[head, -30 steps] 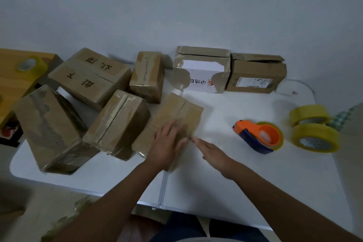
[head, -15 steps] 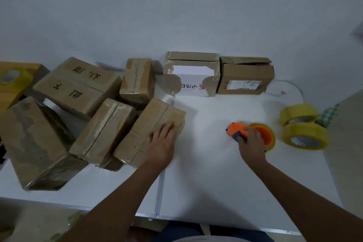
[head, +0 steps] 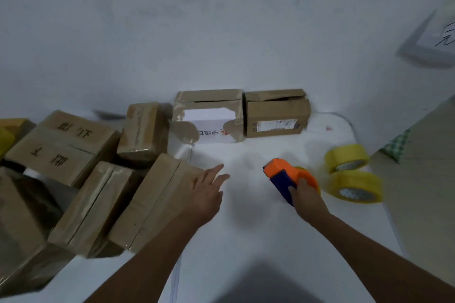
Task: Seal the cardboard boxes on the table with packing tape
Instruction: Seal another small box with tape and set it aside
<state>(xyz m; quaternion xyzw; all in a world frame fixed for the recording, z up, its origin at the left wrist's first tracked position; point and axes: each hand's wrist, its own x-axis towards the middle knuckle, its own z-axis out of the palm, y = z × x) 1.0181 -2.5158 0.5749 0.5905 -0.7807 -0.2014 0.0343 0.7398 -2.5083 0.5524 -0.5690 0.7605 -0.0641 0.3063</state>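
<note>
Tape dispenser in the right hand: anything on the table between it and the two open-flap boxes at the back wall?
Nothing visible. The right hand grips the tape dispenser, and only bare table lies between it and the white-fronted box and the brown labelled box. The tape rolls sit off to the right; the left hand is off to the left.

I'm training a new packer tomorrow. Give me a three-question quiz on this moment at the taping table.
1. True or false: the right hand holds the orange tape dispenser.
2. How many loose yellow tape rolls lie right of the dispenser? A) one B) two C) four
3. Fill in: the left hand is over the edge of a ___ with its fingers straight.

Key: 1 true; 2 B; 3 cardboard box.
</note>
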